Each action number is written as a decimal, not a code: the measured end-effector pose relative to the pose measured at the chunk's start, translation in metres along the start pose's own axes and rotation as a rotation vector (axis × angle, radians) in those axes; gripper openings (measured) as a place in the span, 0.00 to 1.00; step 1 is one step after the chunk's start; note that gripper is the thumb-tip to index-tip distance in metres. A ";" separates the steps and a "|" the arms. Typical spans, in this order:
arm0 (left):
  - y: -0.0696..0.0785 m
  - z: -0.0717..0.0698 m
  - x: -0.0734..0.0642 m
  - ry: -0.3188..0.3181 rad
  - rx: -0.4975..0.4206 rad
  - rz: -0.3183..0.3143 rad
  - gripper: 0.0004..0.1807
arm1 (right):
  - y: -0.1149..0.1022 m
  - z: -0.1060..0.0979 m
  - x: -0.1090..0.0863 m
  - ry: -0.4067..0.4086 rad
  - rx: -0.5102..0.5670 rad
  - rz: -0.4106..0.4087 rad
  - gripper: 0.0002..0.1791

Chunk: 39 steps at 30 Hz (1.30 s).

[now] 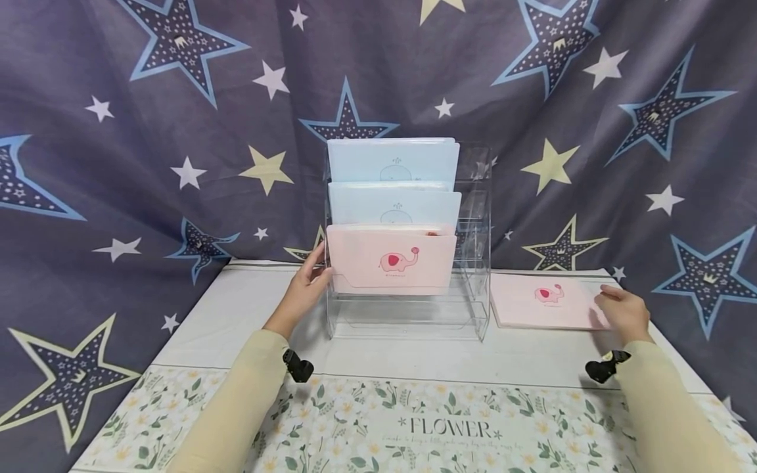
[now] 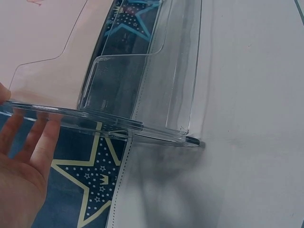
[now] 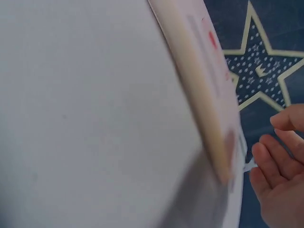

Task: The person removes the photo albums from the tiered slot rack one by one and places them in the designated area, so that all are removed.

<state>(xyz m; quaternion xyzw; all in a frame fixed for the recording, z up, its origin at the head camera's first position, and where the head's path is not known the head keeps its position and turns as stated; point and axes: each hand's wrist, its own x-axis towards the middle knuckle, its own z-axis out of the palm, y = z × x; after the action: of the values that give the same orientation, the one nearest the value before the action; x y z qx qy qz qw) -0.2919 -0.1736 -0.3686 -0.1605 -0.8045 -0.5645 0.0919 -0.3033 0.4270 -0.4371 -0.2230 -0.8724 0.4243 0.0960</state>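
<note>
A clear acrylic tiered file rack [image 1: 473, 263] stands in the middle of the tabletop [image 1: 248, 309], its walls glossy, hard and see-through. Its left column holds three flat, matte folders in stepped tiers: two pale blue folders [image 1: 393, 161] with a faint whale drawing behind, and a pink folder [image 1: 390, 259] with a red elephant print in front. The left hand [image 1: 304, 289] rests against the rack's left wall beside the pink folder, its fingers [image 2: 45, 137] straight and loosely spread, gripping nothing. To the right of the rack, a stack of pink folders [image 1: 541, 302] with the same elephant lies flat on the tabletop. The right hand [image 1: 623, 315] sits at the stack's right edge; its fingers [image 3: 268, 161] are gently curled just beside the edge, and whether they touch it cannot be told. A floral cloth [image 1: 414, 420] on the near side reads "FLOWER". A draped star-patterned fabric backdrop [image 1: 177, 131] hangs behind.
</note>
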 end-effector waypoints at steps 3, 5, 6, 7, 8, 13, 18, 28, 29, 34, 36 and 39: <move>0.000 0.000 0.001 0.002 0.006 0.004 0.35 | -0.006 -0.003 -0.002 -0.013 -0.028 -0.061 0.32; 0.000 0.000 0.001 0.002 0.011 0.004 0.35 | -0.011 -0.004 -0.004 -0.020 -0.036 -0.115 0.32; 0.000 0.000 0.001 0.002 0.010 0.009 0.35 | -0.014 -0.005 -0.006 -0.028 -0.026 -0.138 0.32; 0.000 0.001 0.002 0.002 0.009 0.013 0.35 | -0.016 -0.005 -0.007 -0.029 -0.014 -0.167 0.32; -0.001 0.001 0.002 0.001 0.006 0.013 0.35 | -0.019 -0.006 -0.009 -0.034 0.003 -0.201 0.32; 0.000 0.001 0.001 0.000 0.000 0.020 0.35 | -0.035 -0.006 -0.016 -0.073 0.087 -0.324 0.30; 0.001 0.001 0.001 -0.003 0.013 0.020 0.35 | -0.055 -0.003 -0.027 -0.116 0.140 -0.379 0.29; -0.020 0.002 0.008 0.011 0.004 0.014 0.35 | -0.106 -0.001 -0.056 -0.165 0.148 -0.537 0.26; -0.025 0.002 0.010 0.015 0.006 0.016 0.35 | -0.112 0.000 -0.059 -0.165 0.155 -0.559 0.26; -0.037 0.001 0.014 0.034 0.015 0.019 0.35 | -0.139 0.005 -0.072 -0.181 0.199 -0.649 0.23; -0.037 0.001 0.014 0.036 0.007 0.024 0.35 | -0.149 0.007 -0.078 -0.187 0.195 -0.669 0.23; -0.038 0.000 0.014 0.032 0.000 0.028 0.35 | -0.163 0.011 -0.086 -0.198 0.182 -0.693 0.23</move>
<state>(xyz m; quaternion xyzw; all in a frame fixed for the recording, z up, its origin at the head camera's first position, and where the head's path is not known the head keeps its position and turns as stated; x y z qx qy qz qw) -0.3186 -0.1829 -0.3978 -0.1627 -0.8006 -0.5656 0.1127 -0.2815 0.2911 -0.3146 0.1371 -0.8598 0.4620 0.1687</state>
